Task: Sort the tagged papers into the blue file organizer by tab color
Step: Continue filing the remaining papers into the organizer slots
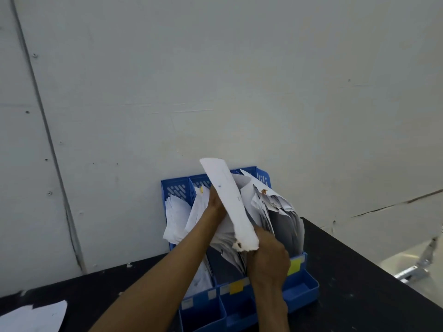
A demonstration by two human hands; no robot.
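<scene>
So, mid-sort here

Black table [359, 271], blue file organizer [304, 291] at its back edge, full of papers [177, 212]. Curled sheet [230, 200] over it, bottom end pinched by right hand [268, 259]; left hand [217, 202] behind, grip hidden.

Office-like workroom, black desk [354, 279], bare screwed panel wall [215, 80] — blue file organizer [305, 292] crammed with papers [176, 212]

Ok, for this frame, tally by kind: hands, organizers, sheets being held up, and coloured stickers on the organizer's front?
Hands: 2, the left hand and the right hand
Organizers: 1, the blue organizer
Sheets held up: 1, the white sheet, its lower end in the right hand's grip
Coloured stickers: 2, the yellow sticker and the yellow-green sticker
Total: 6
</scene>
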